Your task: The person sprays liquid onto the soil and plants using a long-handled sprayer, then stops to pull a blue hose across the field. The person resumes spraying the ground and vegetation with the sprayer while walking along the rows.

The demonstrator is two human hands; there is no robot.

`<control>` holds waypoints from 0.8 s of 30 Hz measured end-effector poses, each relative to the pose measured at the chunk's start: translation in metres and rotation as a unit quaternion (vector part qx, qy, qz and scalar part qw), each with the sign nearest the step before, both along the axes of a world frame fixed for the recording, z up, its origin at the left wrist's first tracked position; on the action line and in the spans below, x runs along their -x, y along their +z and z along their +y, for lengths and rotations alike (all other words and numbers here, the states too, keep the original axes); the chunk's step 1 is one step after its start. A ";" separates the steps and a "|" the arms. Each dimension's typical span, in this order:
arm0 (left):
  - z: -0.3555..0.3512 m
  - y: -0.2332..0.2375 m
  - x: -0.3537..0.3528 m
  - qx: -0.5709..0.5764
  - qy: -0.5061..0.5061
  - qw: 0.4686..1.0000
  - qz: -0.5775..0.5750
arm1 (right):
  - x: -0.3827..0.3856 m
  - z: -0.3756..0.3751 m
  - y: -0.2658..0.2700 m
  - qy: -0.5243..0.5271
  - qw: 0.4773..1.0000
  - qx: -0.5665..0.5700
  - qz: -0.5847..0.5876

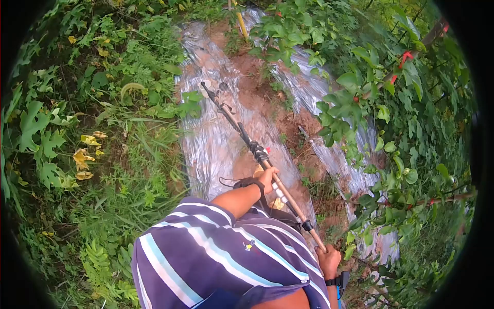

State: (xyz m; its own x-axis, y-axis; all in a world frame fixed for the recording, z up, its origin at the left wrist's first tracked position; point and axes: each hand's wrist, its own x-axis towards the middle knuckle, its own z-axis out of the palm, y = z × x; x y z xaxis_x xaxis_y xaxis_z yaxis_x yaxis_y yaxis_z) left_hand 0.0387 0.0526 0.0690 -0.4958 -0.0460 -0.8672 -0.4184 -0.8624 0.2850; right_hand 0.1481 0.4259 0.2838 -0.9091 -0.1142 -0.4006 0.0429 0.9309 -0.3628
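Note:
A long tan-and-black pole (288,197) slants across the middle of the view, from upper left to lower right. My left hand (267,180) is closed around its middle, just below several black clamps (259,151). Lower down, my right hand (328,261) grips the pole near its bottom end. Its dark far end (212,93) hangs over the sheeted ground; what is fitted there is too small to make out. A thin black cord (226,180) loops beside my left wrist.
Silvery plastic sheeting (200,149) and reddish soil (252,72) form a strip ahead. Leafy branches (355,92) with red ties (405,57) reach in from the right. Dense weeds (146,154) grow on the left. A yellow stake (242,26) stands at the top.

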 end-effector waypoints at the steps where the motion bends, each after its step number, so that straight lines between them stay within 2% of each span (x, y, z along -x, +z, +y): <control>1: 0.001 -0.003 -0.001 -0.009 0.002 1.000 -0.008 | -0.003 0.000 0.001 -0.004 1.000 0.003 0.010; 3: 0.000 -0.009 -0.005 -0.032 -0.006 0.999 0.027 | -0.008 0.000 0.005 -0.006 1.000 -0.005 0.011; 8: 0.002 -0.010 0.000 -0.042 -0.006 0.999 0.007 | -0.009 -0.007 0.004 -0.023 0.999 -0.009 0.024; 12: 0.000 0.026 0.006 -0.031 0.015 0.999 -0.030 | -0.009 -0.014 0.008 -0.037 0.999 -0.020 0.007; 17: -0.009 -0.015 0.011 -0.074 0.002 0.997 -0.028 | -0.006 -0.027 0.008 -0.041 0.998 -0.044 0.006; 19: -0.013 -0.018 0.016 -0.090 -0.010 0.994 -0.065 | -0.002 -0.034 0.011 -0.046 0.998 -0.042 -0.002; 24: -0.026 -0.013 0.025 -0.128 -0.002 0.991 -0.034 | 0.012 -0.059 0.027 -0.073 0.997 -0.026 -0.027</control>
